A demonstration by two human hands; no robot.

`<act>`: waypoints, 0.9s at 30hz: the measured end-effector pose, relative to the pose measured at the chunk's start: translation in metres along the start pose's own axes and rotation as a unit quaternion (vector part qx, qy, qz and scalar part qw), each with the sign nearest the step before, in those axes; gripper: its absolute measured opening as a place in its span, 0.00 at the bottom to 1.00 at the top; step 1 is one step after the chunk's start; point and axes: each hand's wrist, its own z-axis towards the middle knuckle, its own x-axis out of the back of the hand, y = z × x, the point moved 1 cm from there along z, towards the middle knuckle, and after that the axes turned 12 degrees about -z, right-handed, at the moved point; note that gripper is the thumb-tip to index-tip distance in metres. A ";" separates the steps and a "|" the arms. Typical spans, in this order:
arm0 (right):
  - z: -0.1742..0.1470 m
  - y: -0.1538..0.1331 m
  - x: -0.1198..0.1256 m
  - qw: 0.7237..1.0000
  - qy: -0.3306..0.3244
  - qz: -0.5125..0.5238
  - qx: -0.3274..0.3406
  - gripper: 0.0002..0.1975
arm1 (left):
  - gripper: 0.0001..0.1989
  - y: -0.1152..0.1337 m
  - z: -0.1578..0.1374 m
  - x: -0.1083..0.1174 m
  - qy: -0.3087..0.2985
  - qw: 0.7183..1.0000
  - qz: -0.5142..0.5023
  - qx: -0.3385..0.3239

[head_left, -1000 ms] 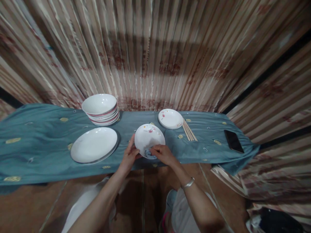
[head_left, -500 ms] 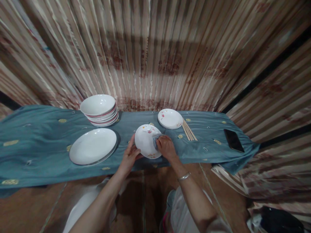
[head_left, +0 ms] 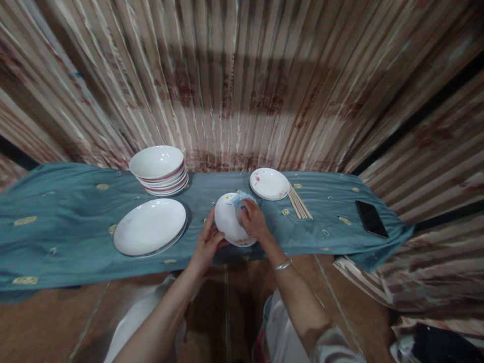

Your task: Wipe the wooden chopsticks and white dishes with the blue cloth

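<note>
A small white plate (head_left: 231,222) with a floral print is tilted up over the front part of the table. Its left and lower edge is gripped by my left hand (head_left: 208,238), thumb on the face and fingers behind. My right hand (head_left: 254,218) is closed on a light blue cloth (head_left: 239,199), which presses against the plate's upper face and covers part of the print. Right behind, two or so matching floral plates (head_left: 269,183) lie stacked, with several wooden chopsticks (head_left: 299,202) beside them.
Several stacked white bowls (head_left: 159,164) with red bands stand at the back left. In front of them lie large oval plates (head_left: 149,227). A black phone (head_left: 371,219) rests at the right on the blue-green tablecloth (head_left: 75,217). A pleated curtain (head_left: 234,91) hangs behind.
My right hand has moved the cloth from the plate's right side up to its upper edge. My left hand keeps its hold. The whole view has shifted slightly.
</note>
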 end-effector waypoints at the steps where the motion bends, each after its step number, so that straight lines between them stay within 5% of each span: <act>1: 0.002 -0.001 -0.002 1.000 0.003 0.022 -0.002 0.16 | 0.48 0.000 -0.001 -0.001 0.001 1.000 -0.001 -0.001; 12: 0.017 -0.027 -0.013 0.971 -0.016 0.237 -0.033 0.16 | 0.47 0.003 -0.005 -0.005 -0.002 1.000 -0.004 0.002; 27: 0.008 -0.060 0.003 0.891 -0.110 0.439 -0.045 0.14 | 0.48 -0.001 -0.004 -0.002 0.022 0.999 -0.027 -0.007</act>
